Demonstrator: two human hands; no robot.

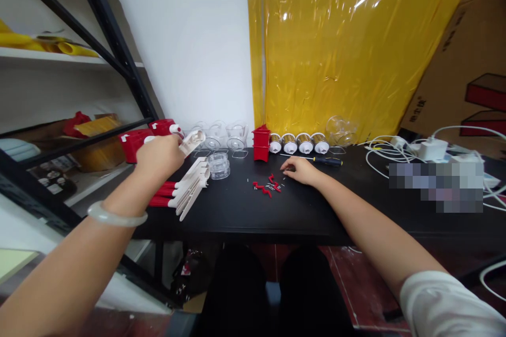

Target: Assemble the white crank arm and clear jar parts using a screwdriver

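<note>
Screws (272, 186): in the head view, tiny and loose among small red pieces (263, 190) mid-table; a brush of the wrist could scatter them, perhaps off the near edge of the black table (233, 216).
White handles (192, 184): overlapping on the left; a careless lowering of the left arm might slide the pile.
Screwdriver (328, 161): just beyond the right hand (299, 169); its rounded grip could roll if bumped.
Left hand: far left, fingers closed around a white plastic part (193, 143), apparently lifted above the table.
Right hand: half curled, just right of the red pieces; whether its fingertips pinch anything, I cannot tell.
</note>
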